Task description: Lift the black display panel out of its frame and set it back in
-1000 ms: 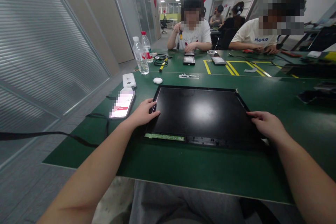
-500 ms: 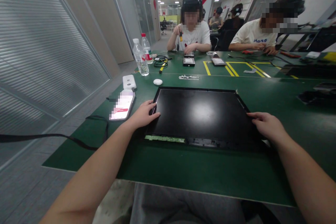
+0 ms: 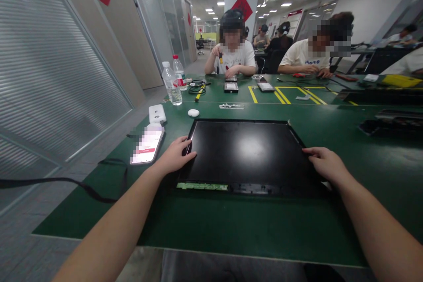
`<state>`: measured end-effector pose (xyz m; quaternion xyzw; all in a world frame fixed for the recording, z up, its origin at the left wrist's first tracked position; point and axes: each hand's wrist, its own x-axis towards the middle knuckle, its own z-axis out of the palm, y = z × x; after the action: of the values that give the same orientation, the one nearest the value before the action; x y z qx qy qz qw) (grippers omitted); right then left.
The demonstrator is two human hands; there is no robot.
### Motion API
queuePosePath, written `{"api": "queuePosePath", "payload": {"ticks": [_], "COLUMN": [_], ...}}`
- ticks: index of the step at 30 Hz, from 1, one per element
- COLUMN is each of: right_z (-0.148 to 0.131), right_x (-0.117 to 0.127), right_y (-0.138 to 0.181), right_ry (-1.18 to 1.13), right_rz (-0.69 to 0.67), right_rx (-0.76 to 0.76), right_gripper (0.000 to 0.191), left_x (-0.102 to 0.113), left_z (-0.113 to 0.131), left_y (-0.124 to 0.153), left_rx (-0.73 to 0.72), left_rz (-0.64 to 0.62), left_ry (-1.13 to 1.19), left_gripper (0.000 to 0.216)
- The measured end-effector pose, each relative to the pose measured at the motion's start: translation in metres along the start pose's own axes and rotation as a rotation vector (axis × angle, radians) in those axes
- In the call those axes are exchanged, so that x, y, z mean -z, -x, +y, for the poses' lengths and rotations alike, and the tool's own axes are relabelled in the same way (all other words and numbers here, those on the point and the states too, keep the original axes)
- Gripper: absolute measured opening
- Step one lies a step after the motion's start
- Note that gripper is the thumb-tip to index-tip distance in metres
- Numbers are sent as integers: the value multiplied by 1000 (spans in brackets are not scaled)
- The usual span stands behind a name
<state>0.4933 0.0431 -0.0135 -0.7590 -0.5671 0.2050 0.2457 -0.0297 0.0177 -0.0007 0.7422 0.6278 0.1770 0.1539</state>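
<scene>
A flat black screen panel (image 3: 244, 152) lies on the green table (image 3: 231, 220) in front of me, with a green circuit strip (image 3: 202, 186) along its near edge. My left hand (image 3: 174, 156) grips the panel's left edge, thumb on top and fingers curled round the side. At the right edge my right hand (image 3: 325, 165) holds the panel the same way, fingers bent over it. The panel lies flat between both hands.
A phone (image 3: 147, 144) with a lit screen lies left of the panel, a white box (image 3: 157, 113) and a small white disc (image 3: 193, 113) behind it. Two water bottles (image 3: 172, 83) stand farther back. A black cable (image 3: 66, 183) trails off the left edge. Other people sit at the far side.
My head has tilted up and shifted, so everything sits lower and more to the left in view. Both hands keep their hold on the panel's edges.
</scene>
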Motion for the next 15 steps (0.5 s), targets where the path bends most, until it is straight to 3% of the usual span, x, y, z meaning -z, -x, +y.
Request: {"api": "queuePosePath", "payload": {"ticks": [5, 8, 12, 15], "right_z": [9, 10, 3, -2], "right_x": [-5, -5, -2, 0], "right_y": [-4, -5, -2, 2], "right_ry": [-14, -7, 41, 56], "right_rz": [1, -1, -27, -46], "right_rx": [23, 51, 24, -4], "right_gripper": [38, 42, 45, 47], "left_x": [-4, 0, 10, 15], "left_z": [0, 3, 11, 17], "left_y": [2, 5, 11, 13], "left_rx": [-12, -121, -360, -435], "left_rz": [47, 66, -139, -282], "left_ry": [-10, -32, 21, 87], "left_gripper": [72, 67, 60, 57]}}
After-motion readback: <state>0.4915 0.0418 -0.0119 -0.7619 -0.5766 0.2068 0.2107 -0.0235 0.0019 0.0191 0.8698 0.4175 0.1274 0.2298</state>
